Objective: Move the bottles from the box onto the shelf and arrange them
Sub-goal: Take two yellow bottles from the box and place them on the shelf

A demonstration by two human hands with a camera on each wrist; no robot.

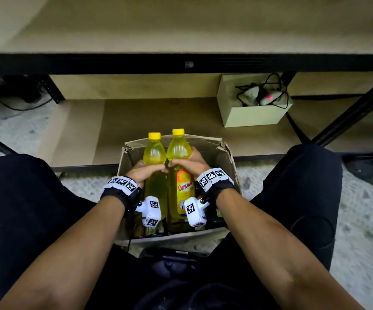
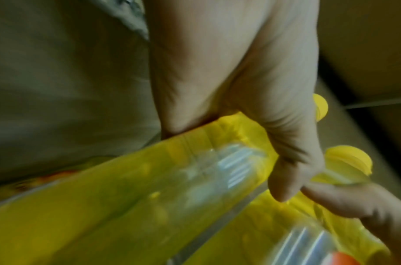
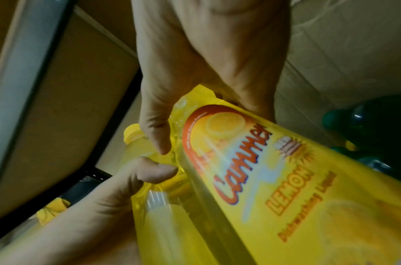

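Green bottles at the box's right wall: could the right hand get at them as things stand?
Probably not yet. The right hand grips a yellow bottle, so it has no free fingers; the green bottles lie low in the box beside it, otherwise uncovered.

Bottle bases (image 1: 176,227) hidden inside box (image 1: 230,157)
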